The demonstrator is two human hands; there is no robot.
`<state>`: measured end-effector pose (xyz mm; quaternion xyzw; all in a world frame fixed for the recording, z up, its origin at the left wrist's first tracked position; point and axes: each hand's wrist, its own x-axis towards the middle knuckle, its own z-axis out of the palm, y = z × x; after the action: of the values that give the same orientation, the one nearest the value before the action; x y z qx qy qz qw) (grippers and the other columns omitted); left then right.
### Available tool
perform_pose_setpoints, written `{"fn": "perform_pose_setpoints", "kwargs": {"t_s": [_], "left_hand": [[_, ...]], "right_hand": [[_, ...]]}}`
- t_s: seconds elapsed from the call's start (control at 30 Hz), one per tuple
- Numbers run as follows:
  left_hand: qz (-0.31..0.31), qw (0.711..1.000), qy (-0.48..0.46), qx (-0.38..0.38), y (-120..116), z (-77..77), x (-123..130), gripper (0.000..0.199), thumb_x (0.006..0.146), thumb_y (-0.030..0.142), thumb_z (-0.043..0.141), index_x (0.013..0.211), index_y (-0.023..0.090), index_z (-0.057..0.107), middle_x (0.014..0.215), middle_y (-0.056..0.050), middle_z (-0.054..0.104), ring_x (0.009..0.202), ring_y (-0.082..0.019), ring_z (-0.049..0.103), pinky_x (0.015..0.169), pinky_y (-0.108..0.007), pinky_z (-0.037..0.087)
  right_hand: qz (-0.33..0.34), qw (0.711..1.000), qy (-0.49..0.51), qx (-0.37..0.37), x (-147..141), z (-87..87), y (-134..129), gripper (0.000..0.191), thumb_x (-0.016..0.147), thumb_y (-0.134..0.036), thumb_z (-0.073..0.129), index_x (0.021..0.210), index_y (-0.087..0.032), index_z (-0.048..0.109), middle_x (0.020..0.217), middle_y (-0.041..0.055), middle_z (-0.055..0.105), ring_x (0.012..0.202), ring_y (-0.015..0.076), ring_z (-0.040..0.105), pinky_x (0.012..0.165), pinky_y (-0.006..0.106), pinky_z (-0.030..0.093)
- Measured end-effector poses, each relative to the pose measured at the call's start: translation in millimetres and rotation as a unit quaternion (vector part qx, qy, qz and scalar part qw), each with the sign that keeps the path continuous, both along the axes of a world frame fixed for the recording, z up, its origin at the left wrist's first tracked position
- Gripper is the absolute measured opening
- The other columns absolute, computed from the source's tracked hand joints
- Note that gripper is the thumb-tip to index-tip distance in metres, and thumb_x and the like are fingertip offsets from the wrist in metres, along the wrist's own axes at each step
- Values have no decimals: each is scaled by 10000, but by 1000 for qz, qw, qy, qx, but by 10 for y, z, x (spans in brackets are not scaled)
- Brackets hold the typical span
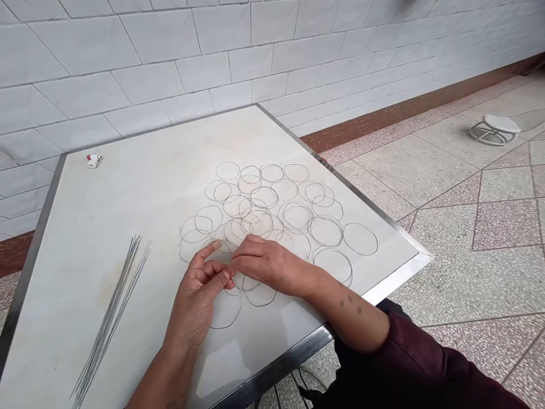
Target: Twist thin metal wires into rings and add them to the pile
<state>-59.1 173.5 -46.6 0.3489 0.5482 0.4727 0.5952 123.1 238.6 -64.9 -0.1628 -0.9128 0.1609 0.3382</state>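
Observation:
My left hand (199, 289) is closed in a pinch, its thumb pressed to the fingers, and its raised index finger has a tan wrap at the tip. My right hand (272, 262) meets it fingertip to fingertip, palm down, also pinching. A thin wire ring (225, 328) shows just below the joined fingertips; its upper part is hidden behind them. Many similar wire loops (326, 246) lie flat and overlapping on the white table (162, 187) around and beyond my hands. Left of my left hand lies a bundle of straight grey wires (111, 312).
A small white and red object (94, 161) sits near the table's far left corner. Metal trim (289, 347) edges the tabletop. Behind it stands a white tiled wall (162, 34). A round stool (496, 129) is on the speckled floor at right.

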Motion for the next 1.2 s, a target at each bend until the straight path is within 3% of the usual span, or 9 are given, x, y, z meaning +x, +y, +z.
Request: {"fn": "perform_pose_setpoints", "kwargs": {"t_s": [0.17,0.3,0.53,0.87,1.2], "left_hand": [[8,999,14,30,16,-10,-1,600,795,300,751,1346,227,524,817,30,660,755,-141,596,821,-313,475],[11,996,76,50,3,-21,-8,567,823,311,723,1352,259,524,822,40,654,777,-148,598,850,-327,483],[7,982,171,81,-19,-27,-7,506,871,347,667,1351,268,528,822,29,663,803,-164,610,842,-342,495],[16,979,181,88,-25,-1,3,527,842,345,696,1343,273,548,867,10,683,851,-187,629,864,-370,492],[20,990,129,61,-23,2,14,535,823,321,702,1334,248,560,807,20,676,771,-183,628,847,-369,482]], "right_hand": [[-24,998,37,-44,3,34,-6,171,1024,-192,471,992,-173,638,908,62,634,860,155,567,762,293,546],[-33,995,43,-89,1,15,-13,145,1015,-209,502,1026,-173,642,930,67,630,892,160,570,764,288,546],[-36,993,40,-105,-6,-23,-1,121,998,-197,523,1018,-177,640,924,63,629,897,166,564,802,309,542],[-30,989,49,-138,2,-44,16,109,996,-213,536,1012,-177,638,879,47,621,871,159,568,779,289,535],[-32,995,28,-92,-3,-37,1,133,1004,-232,531,1007,-171,649,906,61,620,875,155,559,766,273,524]]}}
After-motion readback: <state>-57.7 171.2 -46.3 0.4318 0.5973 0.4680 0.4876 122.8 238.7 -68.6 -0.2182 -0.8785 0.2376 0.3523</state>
